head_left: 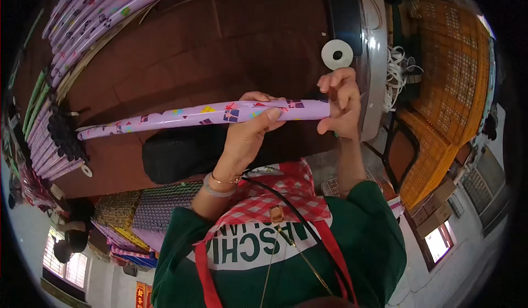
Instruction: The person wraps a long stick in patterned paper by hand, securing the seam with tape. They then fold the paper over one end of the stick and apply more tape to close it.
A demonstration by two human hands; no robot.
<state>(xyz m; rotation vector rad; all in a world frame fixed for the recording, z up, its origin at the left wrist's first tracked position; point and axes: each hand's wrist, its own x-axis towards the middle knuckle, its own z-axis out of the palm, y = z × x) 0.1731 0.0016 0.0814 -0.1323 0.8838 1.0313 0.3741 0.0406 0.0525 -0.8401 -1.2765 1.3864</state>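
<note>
A long lilac roll (187, 117) printed with gift boxes lies across the brown table, narrowing toward its left end. My left hand (250, 129), with a bracelet and a bangle at the wrist, is wrapped round the roll right of its middle, thumb on top and fingers behind. At the roll's right end is my right hand (344, 104), its palm by the end, fingers raised and bent, thumb apart below. A white tape roll (337, 54) lies just beyond my right hand.
Many similar lilac rolls (104, 17) are stacked at the upper left, with more rolls (49, 148) lower down. A black cloth (179, 157) lies near the table's front edge. A dark flat object (345, 19) is at the upper right, with white strips (397, 77) beyond the edge.
</note>
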